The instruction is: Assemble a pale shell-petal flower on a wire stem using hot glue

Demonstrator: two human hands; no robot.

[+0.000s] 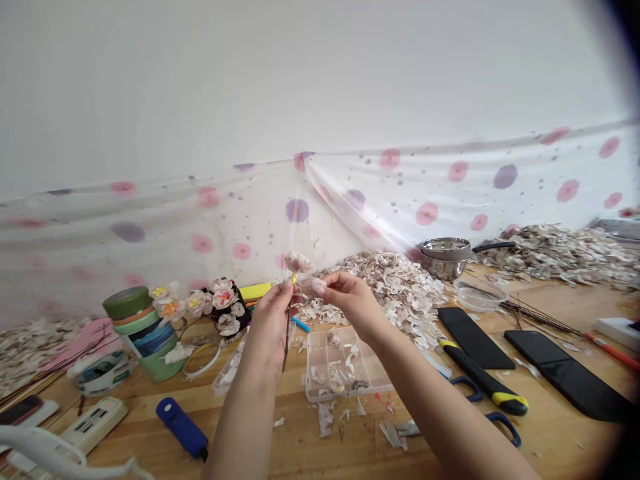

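My left hand (277, 300) is closed round the dark stem of an artificial flower (299, 261), held upright. Its head is pale pinkish-white petals, with a bit of yellow just under them. On its right, my right hand (345, 293) pinches a thin pale petal (314, 287) between thumb and fingers, close beneath the flower head. Below both hands sits a clear compartment box (313, 373) with petal scraps in it. Behind them rises a large heap of pale petals (395, 293).
Left: stacked tape rolls (145, 333), finished flowers (225, 300), a blue handheld device (183, 427) and a power strip (80, 430). Right: metal bowls (445, 257), a clear dish (480, 295), black phones (565, 373), a black-and-yellow cutter (483, 377), scissors (503, 427) and dark stems (545, 317).
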